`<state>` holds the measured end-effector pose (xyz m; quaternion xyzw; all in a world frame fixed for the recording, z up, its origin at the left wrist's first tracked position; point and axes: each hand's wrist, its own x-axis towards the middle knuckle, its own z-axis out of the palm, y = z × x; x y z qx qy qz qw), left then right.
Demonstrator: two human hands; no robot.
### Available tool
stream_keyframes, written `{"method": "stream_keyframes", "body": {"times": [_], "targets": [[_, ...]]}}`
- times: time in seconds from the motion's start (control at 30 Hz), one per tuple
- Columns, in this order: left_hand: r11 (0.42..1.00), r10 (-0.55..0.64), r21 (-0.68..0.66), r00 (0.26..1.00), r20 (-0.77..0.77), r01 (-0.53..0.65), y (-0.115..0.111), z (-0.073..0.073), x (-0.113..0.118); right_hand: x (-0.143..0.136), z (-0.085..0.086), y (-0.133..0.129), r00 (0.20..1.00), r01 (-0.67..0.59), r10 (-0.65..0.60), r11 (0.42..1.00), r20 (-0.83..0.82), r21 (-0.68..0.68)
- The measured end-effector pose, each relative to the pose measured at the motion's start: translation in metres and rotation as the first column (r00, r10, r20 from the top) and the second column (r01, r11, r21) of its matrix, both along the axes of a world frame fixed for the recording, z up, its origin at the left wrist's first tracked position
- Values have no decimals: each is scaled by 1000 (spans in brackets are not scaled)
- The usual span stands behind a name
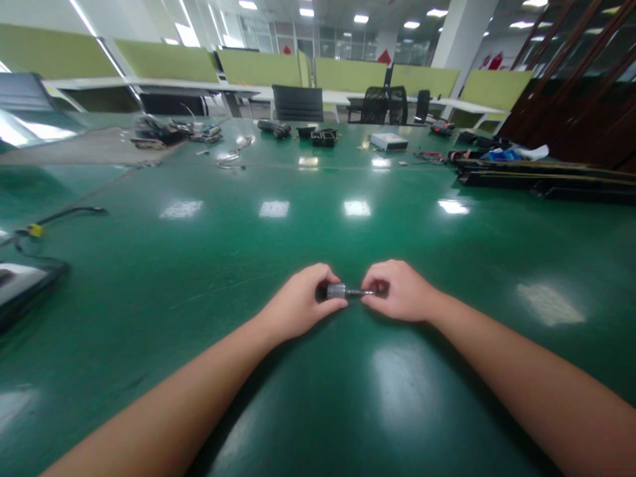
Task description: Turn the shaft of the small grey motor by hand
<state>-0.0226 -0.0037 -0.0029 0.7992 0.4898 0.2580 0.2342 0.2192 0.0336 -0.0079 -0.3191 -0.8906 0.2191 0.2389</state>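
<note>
Just above the green tabletop (278, 252), near the middle of the view, I see a small grey metal cylinder with a thin shaft (336, 291). The cylinder lies level, its shaft pointing right. My left hand (303, 298) has thumb and fingers closed around the thick end. The thumb and fingertips of my right hand (397, 290) pinch the far end of the shaft. A short stretch of shaft shows between the two hands. Its tip is partly covered by the right fingers, and the exact kind of part is too small to tell.
At the left edge sit a grey and black device (30, 291) and a black cable with a yellow tag (36, 230). Along the far side lie black parts (322, 137), a white box (389, 142) and loose wires (231, 158). Long black bars (546, 179) lie at right.
</note>
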Motion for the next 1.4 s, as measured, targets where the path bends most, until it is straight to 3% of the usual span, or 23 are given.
{"method": "stream_keyframes", "body": {"times": [0.77,1.03,1.4], "targets": [[1000,-5,-7,1000,-16,5,-1,0,-6,13,1,12,1000,-22,24,983,4,-185],[1000,-25,12,999,-27,26,0,1,0,-17,-1,-8,998,-13,8,996,-66,-88],[999,-43,-2,999,18,43,-2,2,2,-14,-3,-7,998,-13,9,998,-60,-68]]}}
